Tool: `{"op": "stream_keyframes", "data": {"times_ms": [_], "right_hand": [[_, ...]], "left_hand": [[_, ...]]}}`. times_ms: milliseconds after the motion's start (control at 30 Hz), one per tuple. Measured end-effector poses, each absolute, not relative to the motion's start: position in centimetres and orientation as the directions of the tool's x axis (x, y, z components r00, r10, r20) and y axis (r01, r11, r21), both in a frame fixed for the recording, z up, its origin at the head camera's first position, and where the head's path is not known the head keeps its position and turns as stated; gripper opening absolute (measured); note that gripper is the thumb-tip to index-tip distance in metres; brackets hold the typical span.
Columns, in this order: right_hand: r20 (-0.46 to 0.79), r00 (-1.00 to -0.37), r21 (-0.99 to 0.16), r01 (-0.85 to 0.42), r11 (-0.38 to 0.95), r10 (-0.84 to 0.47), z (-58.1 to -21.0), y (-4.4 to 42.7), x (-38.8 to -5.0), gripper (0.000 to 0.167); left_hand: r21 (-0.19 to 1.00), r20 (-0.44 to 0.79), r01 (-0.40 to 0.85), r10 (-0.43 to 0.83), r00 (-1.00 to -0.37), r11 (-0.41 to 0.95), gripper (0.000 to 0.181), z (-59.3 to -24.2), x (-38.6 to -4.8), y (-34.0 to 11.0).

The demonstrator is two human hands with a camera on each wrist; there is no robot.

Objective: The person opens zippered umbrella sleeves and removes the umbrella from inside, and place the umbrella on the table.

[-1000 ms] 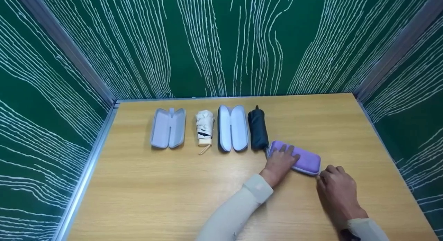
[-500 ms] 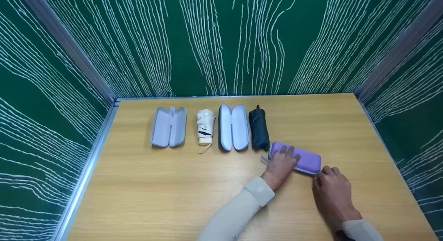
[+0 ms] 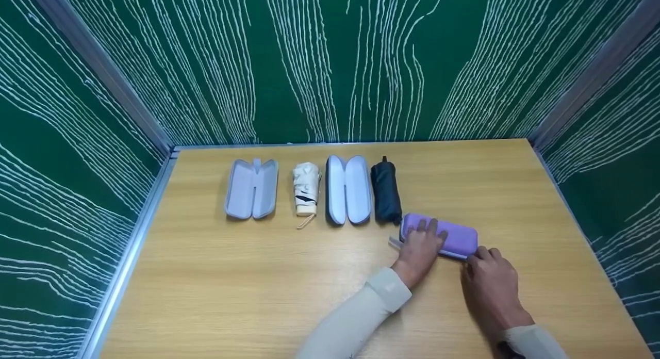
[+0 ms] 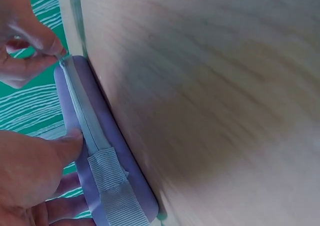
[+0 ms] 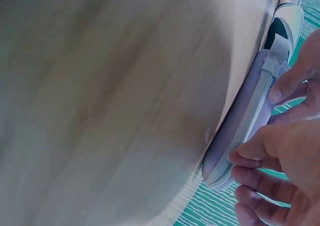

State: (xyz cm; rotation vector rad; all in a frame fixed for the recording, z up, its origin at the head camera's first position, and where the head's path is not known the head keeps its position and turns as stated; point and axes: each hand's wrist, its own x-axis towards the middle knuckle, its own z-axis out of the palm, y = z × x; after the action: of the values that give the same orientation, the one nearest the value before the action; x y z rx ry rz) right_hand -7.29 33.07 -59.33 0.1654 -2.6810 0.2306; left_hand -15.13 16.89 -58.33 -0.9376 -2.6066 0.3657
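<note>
A purple zip-up hard case lies at a slant right of centre on the table. My left hand holds it near its left end, fingers spread over the top and thumb at the zip side, as the left wrist view shows. With thumb and forefinger my right hand pinches the zipper pull at the right end of the case. A pale zip runs along the side. A grey ribbed strap sits at the case's left end. The zipper pull itself is mostly hidden by fingers.
Left of the purple case lie a black folded umbrella, an open dark case with pale lining, a cream folded umbrella and an open grey case. Green white-streaked panels enclose the wooden table.
My right hand has shifted left along the zip, toward the case. The strap at the case's left end now sticks out beside my left hand, which stays on the case.
</note>
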Motion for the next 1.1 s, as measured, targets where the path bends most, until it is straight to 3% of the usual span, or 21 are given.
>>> {"op": "stream_keyframes", "data": {"times_ms": [400, 867, 1100], "right_hand": [[0.458, -0.879, -0.056, -0.179, 0.982, -0.134, -59.3, 32.9, -7.9, 0.004], [0.418, -0.896, -0.039, -0.183, 0.982, -0.150, -59.1, 32.5, -8.3, 0.012], [0.476, -0.861, -0.047, -0.226, 0.973, -0.177, -59.4, 32.0, -8.7, 0.007]], "left_hand": [[-0.348, 0.398, 0.461, 0.574, -0.716, 0.816, 0.025, -59.3, -14.6, 17.6], [-0.311, 0.376, 0.449, 0.542, -0.751, 0.838, 0.032, -59.7, -14.0, 17.9], [-0.306, 0.384, 0.437, 0.529, -0.757, 0.846, 0.029, -59.6, -13.9, 18.1]]}}
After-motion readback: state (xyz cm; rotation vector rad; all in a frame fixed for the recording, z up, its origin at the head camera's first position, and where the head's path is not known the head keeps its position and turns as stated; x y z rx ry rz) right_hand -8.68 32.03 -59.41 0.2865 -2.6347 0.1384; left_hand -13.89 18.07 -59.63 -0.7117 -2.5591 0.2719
